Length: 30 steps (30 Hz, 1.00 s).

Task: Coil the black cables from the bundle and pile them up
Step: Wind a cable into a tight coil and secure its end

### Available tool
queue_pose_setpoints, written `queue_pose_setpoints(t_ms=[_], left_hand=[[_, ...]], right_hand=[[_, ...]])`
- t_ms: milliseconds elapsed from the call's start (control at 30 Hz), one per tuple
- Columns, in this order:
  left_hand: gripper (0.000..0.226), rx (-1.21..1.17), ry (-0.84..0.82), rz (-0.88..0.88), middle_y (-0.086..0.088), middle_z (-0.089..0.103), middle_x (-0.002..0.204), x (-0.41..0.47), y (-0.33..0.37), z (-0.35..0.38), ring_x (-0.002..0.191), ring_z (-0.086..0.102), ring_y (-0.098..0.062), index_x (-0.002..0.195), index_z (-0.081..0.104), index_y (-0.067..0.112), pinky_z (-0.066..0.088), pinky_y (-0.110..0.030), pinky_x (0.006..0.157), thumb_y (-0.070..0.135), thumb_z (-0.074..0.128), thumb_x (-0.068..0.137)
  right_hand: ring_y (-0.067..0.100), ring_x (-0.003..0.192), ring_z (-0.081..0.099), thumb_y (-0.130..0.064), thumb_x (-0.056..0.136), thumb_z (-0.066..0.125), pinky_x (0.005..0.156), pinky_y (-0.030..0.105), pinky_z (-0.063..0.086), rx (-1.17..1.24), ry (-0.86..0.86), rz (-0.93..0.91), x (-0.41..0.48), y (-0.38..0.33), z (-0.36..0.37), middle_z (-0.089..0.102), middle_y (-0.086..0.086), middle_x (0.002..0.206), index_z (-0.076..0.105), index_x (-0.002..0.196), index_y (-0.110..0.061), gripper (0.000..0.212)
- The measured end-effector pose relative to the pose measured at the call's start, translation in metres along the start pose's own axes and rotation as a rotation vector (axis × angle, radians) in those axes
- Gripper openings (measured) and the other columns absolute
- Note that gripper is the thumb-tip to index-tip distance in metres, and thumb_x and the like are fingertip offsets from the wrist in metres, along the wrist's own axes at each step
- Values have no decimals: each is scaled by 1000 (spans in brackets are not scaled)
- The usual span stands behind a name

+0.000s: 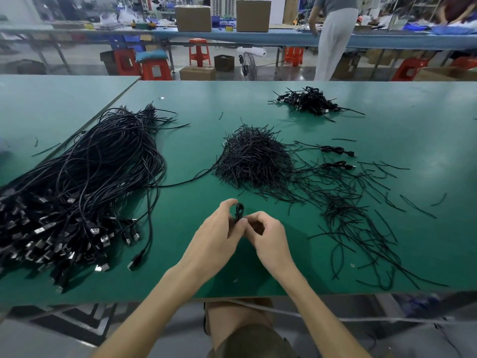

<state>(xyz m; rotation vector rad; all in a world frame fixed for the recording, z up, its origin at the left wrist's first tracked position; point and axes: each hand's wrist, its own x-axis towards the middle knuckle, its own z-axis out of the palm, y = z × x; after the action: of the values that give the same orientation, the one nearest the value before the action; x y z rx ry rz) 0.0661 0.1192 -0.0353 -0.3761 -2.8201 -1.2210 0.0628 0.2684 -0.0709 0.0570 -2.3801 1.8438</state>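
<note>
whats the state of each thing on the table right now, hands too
coiled cable: small coil, held between both hands
left hand: grips the coiled cable
right hand: pinches the coiled cable
cable bundle: uncoiled, sprawled at left
twist ties: heaped mid-table, some scattered rightward
finished pile: coiled cables stacked far right
two coiled cables: lying apart from the finished pile

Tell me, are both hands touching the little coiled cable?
Touching. The head view shows left hand and right hand both pinching the coiled cable between them.
</note>
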Motion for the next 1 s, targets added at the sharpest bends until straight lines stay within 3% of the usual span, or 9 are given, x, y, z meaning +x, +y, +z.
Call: queue_pose_setpoints(t_ms=[67, 167, 233, 333, 433, 567, 733, 1000], left_hand=[[35, -65, -33, 1, 11, 64, 114, 2, 0, -1, 104, 60, -5, 140, 48, 26, 48, -29, 96, 36, 41, 107], [30, -48, -70, 42, 10, 65, 109, 5, -3, -9, 97, 61, 0, 130, 58, 24, 48, -21, 89, 23, 36, 109], [31, 16, -98, 104, 8, 62, 111, 5, -9, -15, 98, 61, -5, 131, 58, 23, 51, -31, 90, 12, 40, 107], [38, 283, -67, 254, 7, 45, 131, 2, -17, -23, 121, 46, -14, 136, 57, 24, 50, -35, 97, 11, 56, 100], [38, 343, -76, 331, 10, 45, 149, 3, -16, -28, 136, 38, -12, 139, 57, 24, 40, -31, 111, 15, 57, 102], [29, 389, -26, 262, 11, 63, 124, 4, -12, -25, 117, 53, -14, 132, 59, 23, 41, -29, 97, 31, 45, 107], [28, 342, 80, 109, 6, 69, 116, 6, -9, -18, 107, 60, -18, 128, 58, 23, 44, -31, 89, 33, 40, 108], [28, 326, 39, 193, 10, 61, 116, 1, -11, -15, 115, 51, -13, 131, 59, 20, 46, -30, 93, 21, 56, 102]], right_hand=[[7, 76, 66, -20, 96, 69, 66, 18, 49, -32, 22, -28, 0, 0, 0, 71, -2, 84, 70, 89, -18, 8], [10, 79, 66, -16, 97, 67, 67, 20, 51, -50, 8, -49, 0, 0, -1, 70, 1, 88, 69, 90, -17, 8], [11, 78, 65, -16, 97, 66, 67, 19, 48, -61, -27, -47, 1, -1, -1, 69, 2, 88, 69, 91, -16, 7], [8, 72, 60, -9, 95, 67, 67, 19, 44, -81, -90, -85, 2, -2, 1, 69, 2, 87, 71, 94, -11, 4], [14, 75, 62, -11, 95, 68, 67, 28, 49, -54, -114, -100, 1, -3, 1, 68, 2, 85, 70, 95, -12, 3], [9, 74, 60, -11, 94, 70, 69, 27, 49, -28, -100, -50, 3, -1, 0, 68, -3, 85, 71, 91, -16, 6], [9, 81, 65, -5, 93, 69, 76, 25, 52, -32, -91, -64, 4, 0, 0, 72, -5, 93, 76, 95, -17, 14], [18, 83, 69, -8, 92, 72, 79, 35, 57, 23, -54, -25, 4, 0, -2, 74, 0, 91, 77, 95, -11, 7]])
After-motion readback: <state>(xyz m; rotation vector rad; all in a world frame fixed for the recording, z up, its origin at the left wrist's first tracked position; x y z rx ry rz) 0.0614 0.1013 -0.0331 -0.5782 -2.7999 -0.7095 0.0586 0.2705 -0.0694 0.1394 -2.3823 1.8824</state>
